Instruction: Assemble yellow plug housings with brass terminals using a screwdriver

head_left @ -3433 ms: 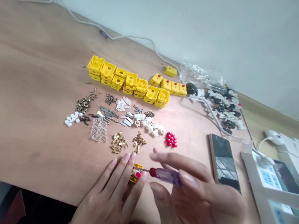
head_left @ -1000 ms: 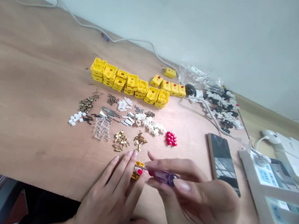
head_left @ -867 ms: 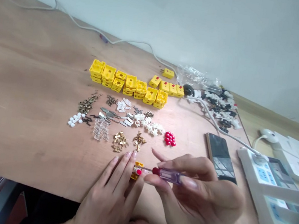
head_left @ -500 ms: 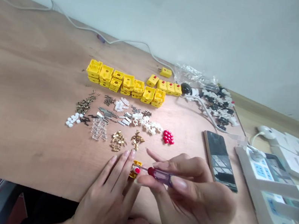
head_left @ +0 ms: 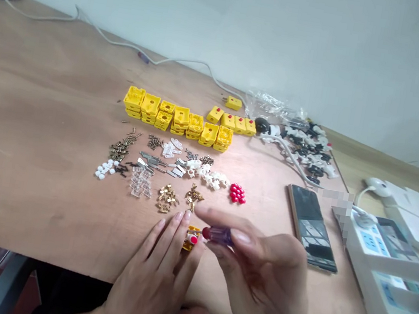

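Note:
My right hand (head_left: 269,279) grips a small screwdriver (head_left: 218,235) by its purple translucent handle with a red collar. Its shaft points left, to the yellow plastic housing (head_left: 187,246) on the table. A white part with a red button (head_left: 193,239) sits in that housing. My left hand (head_left: 158,271) lies over the housing from the left and steadies it between its fingers, which hide part of it. Just beyond the fingers are small piles of brass pieces (head_left: 166,195) and brass clips (head_left: 194,194). Whether the screwdriver's tip touches a screw cannot be seen.
Stacks of yellow housings (head_left: 179,117) stand in a row farther back. Around them lie screws (head_left: 120,147), white holders (head_left: 216,179), clear pieces (head_left: 141,183) and red caps (head_left: 237,194). A phone (head_left: 312,228) and white power strip (head_left: 368,240) are at right.
My right hand has moved left and turned, bringing the screwdriver handle closer to the housing. The left hand keeps its place on the housing. The view has shifted slightly.

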Motion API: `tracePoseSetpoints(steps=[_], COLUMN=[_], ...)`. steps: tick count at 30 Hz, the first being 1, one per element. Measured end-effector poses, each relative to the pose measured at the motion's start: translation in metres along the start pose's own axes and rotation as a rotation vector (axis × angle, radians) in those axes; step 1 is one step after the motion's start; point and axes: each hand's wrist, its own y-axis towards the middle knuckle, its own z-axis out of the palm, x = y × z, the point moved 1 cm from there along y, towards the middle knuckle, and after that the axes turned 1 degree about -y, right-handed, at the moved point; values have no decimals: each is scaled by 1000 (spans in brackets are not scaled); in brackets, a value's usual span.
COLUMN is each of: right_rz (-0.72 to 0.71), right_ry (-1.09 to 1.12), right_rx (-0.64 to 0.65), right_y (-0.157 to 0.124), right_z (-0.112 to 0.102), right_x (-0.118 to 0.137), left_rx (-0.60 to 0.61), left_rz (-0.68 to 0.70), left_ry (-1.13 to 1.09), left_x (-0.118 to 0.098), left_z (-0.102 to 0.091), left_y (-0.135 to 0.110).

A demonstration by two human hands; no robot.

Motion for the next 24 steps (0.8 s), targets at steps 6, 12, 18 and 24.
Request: tracePoseSetpoints(steps=[6,12,18,24], right_rz=[-46,-56,-35,59], right_ry=[-28,7,-3,91], right_rx=[-209,-44,-150,-70], right_y=[-1,-1,2,14], right_z=[-4,-1,0,-22], right_x=[0,2,4,5], left_rx=[0,-17,30,9], left_rz=[23,19,10,60], left_ry=[32,-10,16,57], left_x=[1,1,1,4], left_z=[-1,1,1,-1], left_y=[1,0,-1,-1])
